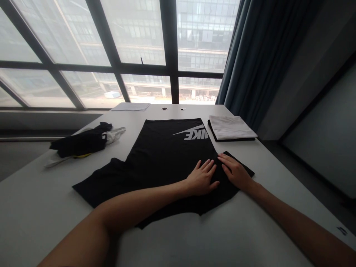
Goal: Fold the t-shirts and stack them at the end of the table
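Observation:
A black T-shirt [161, 159] lies spread on the white table [172, 244], its hem toward the window and its neck toward me. White lettering and a swoosh, upside down from here, run along its far right part. My left hand [202, 178] rests flat on the shirt's right half with fingers spread. Just to its right, my right hand [235, 170] lies over the shirt's right edge near the sleeve, fingers stretched out and palm down. Neither hand grips anything that I can see. The right sleeve sticks out partly from under my right hand.
Folded white and black garments [232, 128] lie stacked at the table's right edge. A loose pile of black, white and yellow clothing [83, 141] is on the left. Pale flat sheets [130, 106] lie at the far end, before the window. A blue curtain [250, 55] hangs at right.

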{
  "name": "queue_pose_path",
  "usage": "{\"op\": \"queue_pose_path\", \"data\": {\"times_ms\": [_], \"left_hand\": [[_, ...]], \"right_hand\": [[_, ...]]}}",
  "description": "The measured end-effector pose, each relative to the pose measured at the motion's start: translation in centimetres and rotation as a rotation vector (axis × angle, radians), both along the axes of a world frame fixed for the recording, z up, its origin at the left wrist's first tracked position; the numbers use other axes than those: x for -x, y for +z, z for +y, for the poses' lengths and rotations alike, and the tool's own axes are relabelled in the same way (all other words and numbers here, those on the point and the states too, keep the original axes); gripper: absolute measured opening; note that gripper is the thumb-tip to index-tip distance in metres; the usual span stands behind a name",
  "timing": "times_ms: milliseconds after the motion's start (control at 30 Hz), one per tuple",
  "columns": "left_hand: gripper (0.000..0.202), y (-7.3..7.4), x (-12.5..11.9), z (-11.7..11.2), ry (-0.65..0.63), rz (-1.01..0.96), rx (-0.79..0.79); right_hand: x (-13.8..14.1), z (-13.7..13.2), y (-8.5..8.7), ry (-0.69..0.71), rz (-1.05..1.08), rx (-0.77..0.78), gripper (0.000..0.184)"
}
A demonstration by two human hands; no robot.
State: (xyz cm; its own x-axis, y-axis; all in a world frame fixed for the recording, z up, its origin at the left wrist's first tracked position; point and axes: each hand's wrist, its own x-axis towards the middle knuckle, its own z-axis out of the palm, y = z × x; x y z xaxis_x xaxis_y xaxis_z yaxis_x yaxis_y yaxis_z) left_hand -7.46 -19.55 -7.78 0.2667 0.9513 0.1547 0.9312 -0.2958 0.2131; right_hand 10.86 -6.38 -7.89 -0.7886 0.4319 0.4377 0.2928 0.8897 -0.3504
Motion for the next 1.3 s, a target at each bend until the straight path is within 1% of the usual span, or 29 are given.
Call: {"op": "queue_pose_path", "data": {"times_ms": [100,233,400,500,600,767,833,967,1067,1200,1300], "left_hand": [[0.075,0.0,0.0,0.0,-0.005,-0.002,-0.012],[0.074,-0.1,0.1,0.1,-0.003,-0.005,-0.023],[0.073,-0.2,0.1,0.0,-0.002,-0.009,-0.025],[0.073,-0.1,0.1,0.1,-0.004,-0.006,-0.019],[0.072,-0.2,0.1,0.1,-0.006,-0.007,-0.014],[0.073,-0.2,0.1,0.1,-0.005,-0.013,-0.019],[0.077,-0.1,0.1,0.1,-0.006,-0.017,-0.013],[0.088,0.2,0.1,0.0,-0.034,-0.009,0.011],[0.099,0.1,0.0,-0.1,-0.061,-0.004,0.013],[0.116,0.0,-0.1,-0.3,-0.057,-0.009,0.013],[0.120,0.3,-0.2,-0.5,-0.075,-0.010,0.009]], "right_hand": [[0.2,0.0,-0.7,-0.004,-0.103,0.016,0.048],[0.3,0.5,-1.6,-0.058,-0.188,0.011,0.052],[0.2,0.6,-2.0,-0.132,-0.272,-0.018,0.057],[0.3,0.8,-2.2,-0.206,-0.317,-0.031,0.064],[0.3,1.2,-2.6,-0.269,-0.307,-0.023,0.064],[0.2,2.1,-3.0,-0.414,-0.202,0.015,0.058],[0.2,2.2,-3.1,-0.451,-0.199,0.010,0.056],[0.1,2.1,-3.1,-0.466,-0.241,0.000,0.055],[0.2,2.0,-3.0,-0.470,-0.263,0.001,0.055],[0.2,1.9,-2.8,-0.483,-0.266,-0.009,0.056],[0.2,1.9,-2.7,-0.486,-0.289,-0.004,0.058]]}}
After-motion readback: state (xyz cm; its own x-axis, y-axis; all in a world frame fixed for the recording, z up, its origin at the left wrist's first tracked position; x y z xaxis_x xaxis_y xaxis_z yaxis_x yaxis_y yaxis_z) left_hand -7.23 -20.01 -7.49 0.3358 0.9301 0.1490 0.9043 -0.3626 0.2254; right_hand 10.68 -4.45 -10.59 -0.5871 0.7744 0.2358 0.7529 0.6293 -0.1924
